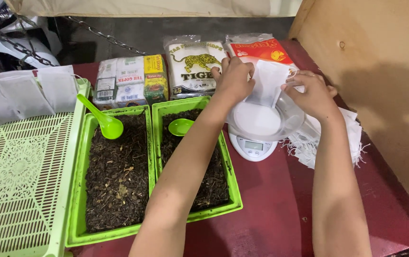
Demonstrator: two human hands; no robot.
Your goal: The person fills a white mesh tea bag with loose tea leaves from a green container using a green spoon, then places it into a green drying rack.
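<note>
The scene is viewed from a single head-worn camera, aimed steeply down and forward over a dark red table [271,209]; everything is seen from close, at arm's reach.

Both bare forearms reach forward, left hand [233,76] and right hand [312,93] pinching (grip closed).

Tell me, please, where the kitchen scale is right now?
The white kitchen scale sits on the red table, just right of the right-hand green tray, under the clear bowl.
</note>
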